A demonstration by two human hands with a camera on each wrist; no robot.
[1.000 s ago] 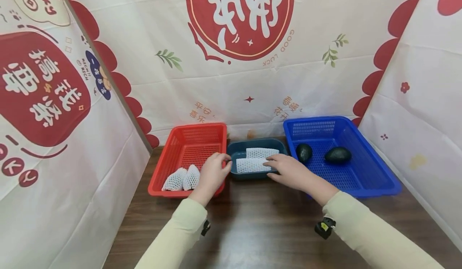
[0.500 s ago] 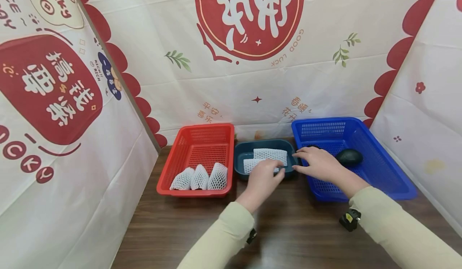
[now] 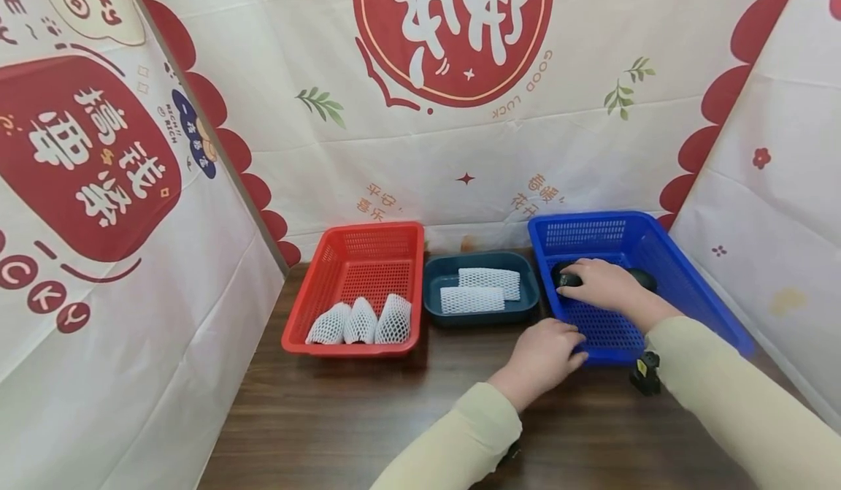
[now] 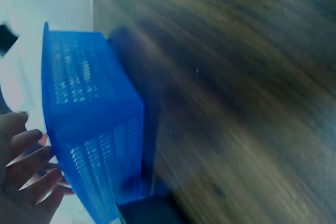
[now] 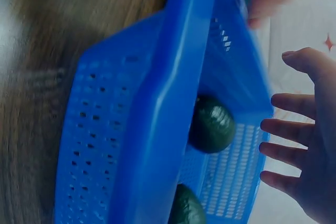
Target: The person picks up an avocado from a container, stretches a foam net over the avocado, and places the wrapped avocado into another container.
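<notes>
My right hand (image 3: 601, 284) reaches into the blue basket (image 3: 696, 293), over a dark green avocado (image 3: 562, 274) that it partly hides. In the right wrist view the fingers of that hand (image 5: 310, 135) are spread, with a gap between them and the avocado (image 5: 212, 124). A second avocado (image 3: 645, 279) lies to the right, partly behind the hand. My left hand (image 3: 542, 355) hovers by the basket's near left corner, its fingers loosely bent and holding nothing. The left wrist view shows this hand (image 4: 29, 177) beside the basket wall (image 4: 100, 124).
Left of the blue basket, a dark teal tray (image 3: 436, 320) holds two white foam net sleeves, one (image 3: 471, 300) before the other (image 3: 493, 280). A red basket (image 3: 312, 278) farther left has three net-covered pieces (image 3: 361, 320) along its front. Printed cloth walls (image 3: 420, 154) enclose the wooden table (image 3: 315, 417).
A third net-covered piece has come to rest in the red basket. My left hand has moved right, past the tray, to the blue basket. My right hand has gone from the tray into the blue basket.
</notes>
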